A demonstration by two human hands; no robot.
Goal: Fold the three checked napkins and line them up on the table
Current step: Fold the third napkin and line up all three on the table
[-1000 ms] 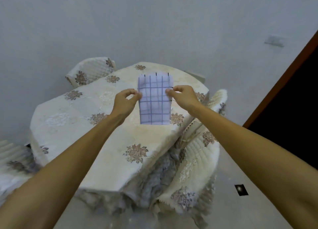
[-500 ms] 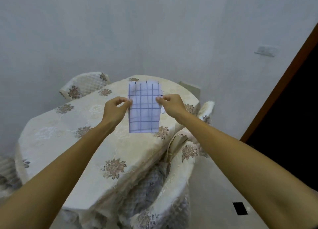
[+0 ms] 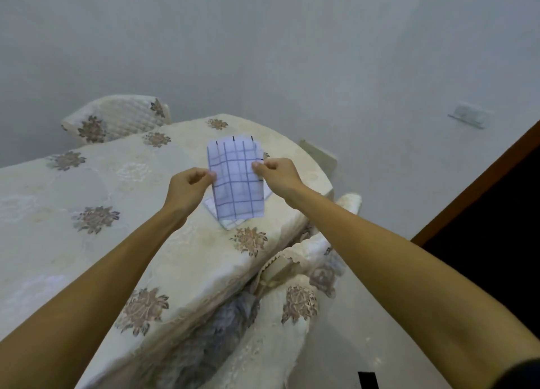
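Compared with half a second before, the tabletop (image 3: 87, 184), covered with a cream flowered cloth, fills more of our view, and our arms reach lower over its right part. As before, we hold the folded checked napkin (image 3: 236, 181) upright above it: the left hand (image 3: 187, 190) pinches its left edge and the right hand (image 3: 277, 178) pinches its right edge. What is new is a pale cloth (image 3: 229, 222) lying flat on the tabletop just under the napkin. The napkin hides most of it, so we cannot tell its pattern. One covered chair (image 3: 117, 119) stands behind the tabletop, and a second chair (image 3: 292, 315) stands at its right side, near a dark doorway (image 3: 496, 228).
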